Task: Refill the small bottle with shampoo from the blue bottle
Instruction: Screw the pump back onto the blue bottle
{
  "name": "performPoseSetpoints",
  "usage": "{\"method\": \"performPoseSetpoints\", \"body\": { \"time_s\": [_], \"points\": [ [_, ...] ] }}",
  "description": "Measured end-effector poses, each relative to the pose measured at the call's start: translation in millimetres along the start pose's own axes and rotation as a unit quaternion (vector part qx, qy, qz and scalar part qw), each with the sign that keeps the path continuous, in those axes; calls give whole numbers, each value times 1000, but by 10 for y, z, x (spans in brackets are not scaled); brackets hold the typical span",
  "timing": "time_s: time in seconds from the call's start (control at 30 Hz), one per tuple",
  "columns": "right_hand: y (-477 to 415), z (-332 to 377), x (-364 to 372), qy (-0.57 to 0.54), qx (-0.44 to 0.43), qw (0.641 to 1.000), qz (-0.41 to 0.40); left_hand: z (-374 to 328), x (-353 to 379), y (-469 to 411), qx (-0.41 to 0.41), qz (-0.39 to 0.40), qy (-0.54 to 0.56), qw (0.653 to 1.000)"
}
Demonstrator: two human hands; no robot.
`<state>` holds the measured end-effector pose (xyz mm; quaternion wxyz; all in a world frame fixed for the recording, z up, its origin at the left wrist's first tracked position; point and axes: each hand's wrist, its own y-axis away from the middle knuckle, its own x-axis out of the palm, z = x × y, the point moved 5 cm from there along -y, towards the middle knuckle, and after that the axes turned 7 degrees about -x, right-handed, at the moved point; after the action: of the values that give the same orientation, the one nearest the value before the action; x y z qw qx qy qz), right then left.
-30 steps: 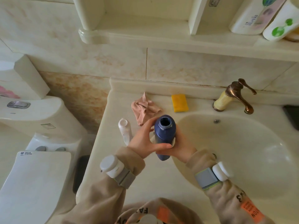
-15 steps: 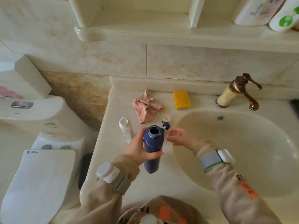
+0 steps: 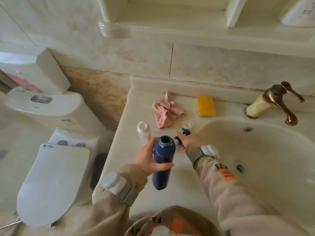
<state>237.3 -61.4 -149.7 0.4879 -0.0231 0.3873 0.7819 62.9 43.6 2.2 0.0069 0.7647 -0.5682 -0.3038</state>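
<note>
My left hand (image 3: 147, 160) grips the dark blue bottle (image 3: 163, 161) around its middle and holds it upright above the counter, its neck uncapped. Just left of it the small white bottle (image 3: 144, 132) stands on the counter with its top off. Its clear little cap (image 3: 187, 124) lies near the basin's edge. My right hand (image 3: 188, 142) reaches low over the counter right of the blue bottle, fingers closed on the blue pump cap (image 3: 185, 132), which sits close to the clear cap.
A crumpled pink cloth (image 3: 166, 112) and a yellow sponge (image 3: 205, 106) lie at the back of the counter (image 3: 136, 106). The basin (image 3: 265, 189) with its bronze tap (image 3: 276, 101) is on the right. A toilet (image 3: 51, 150) stands to the left.
My right hand let go of the blue bottle and carried the pump cap away toward the counter by the clear cap. The left hand kept the bottle, shifting it slightly left and lower.
</note>
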Motion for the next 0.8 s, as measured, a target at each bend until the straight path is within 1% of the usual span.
{"method": "performPoseSetpoints", "body": {
  "time_s": [0.07,0.2,0.33,0.47,0.57,0.7,0.8],
  "points": [
    [66,84,-32,17,-4,1000,11,5,4,-8,-5,5,-7,1000],
    [189,203,-143,29,-3,1000,7,19,24,-18,-11,8,-11,1000],
    [285,264,-415,47,-11,999,-15,27,61,-28,-11,20,-4,1000],
    [462,459,-847,-23,-23,997,-72,-5,102,-46,-5,25,19,999],
    [546,550,-1179,-46,-17,993,-109,-29,152,-60,5,36,21,999],
    [613,658,-1516,-54,-30,988,-142,-62,217,-59,14,49,14,999],
    [688,807,-1694,-84,-49,982,-162,-90,248,-49,20,53,3,998]
  ]
}}
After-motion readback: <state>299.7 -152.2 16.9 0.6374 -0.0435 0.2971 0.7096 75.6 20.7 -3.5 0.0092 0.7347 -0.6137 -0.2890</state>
